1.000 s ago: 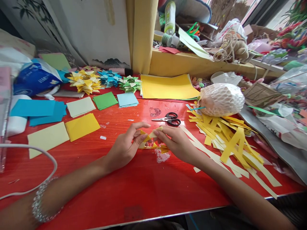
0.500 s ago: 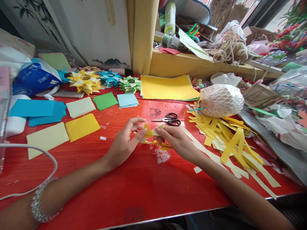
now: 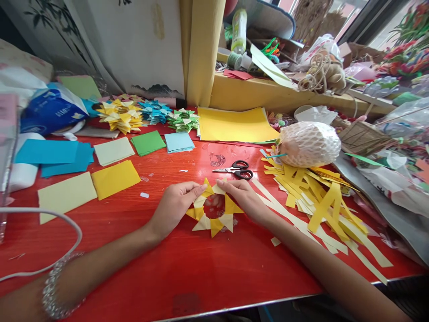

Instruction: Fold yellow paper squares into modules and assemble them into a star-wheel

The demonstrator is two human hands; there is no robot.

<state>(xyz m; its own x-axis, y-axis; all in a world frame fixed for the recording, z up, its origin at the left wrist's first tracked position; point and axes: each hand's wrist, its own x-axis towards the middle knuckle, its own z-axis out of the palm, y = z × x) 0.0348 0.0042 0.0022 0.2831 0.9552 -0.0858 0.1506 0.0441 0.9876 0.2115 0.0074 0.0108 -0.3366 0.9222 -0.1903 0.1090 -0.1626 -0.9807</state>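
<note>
Between my hands is a folded paper star ring (image 3: 216,224), its points alternating yellow and cream around a round hole. My left hand (image 3: 177,205) pinches a yellow point at the ring's upper left. With thumb and fingers, my right hand (image 3: 246,199) grips a cream part at the upper right. The ring's lower points hang toward the red table (image 3: 150,273); whether they touch it I cannot tell. Just beyond the ring lie scissors (image 3: 234,170) with black handles, blades pointing left.
Yellow and cream paper strips (image 3: 321,210) spread on the right, beside a fruit in white foam netting (image 3: 310,144). Coloured paper cards (image 3: 115,179) lie on the left. Finished-looking paper stars (image 3: 120,115) and yellow sheets (image 3: 236,124) line the back. A white cable (image 3: 75,230) curves at the left.
The star ring has turned from nearly edge-on to facing me, so its round hole and points now show. Both hands have moved slightly lower and keep hold of it.
</note>
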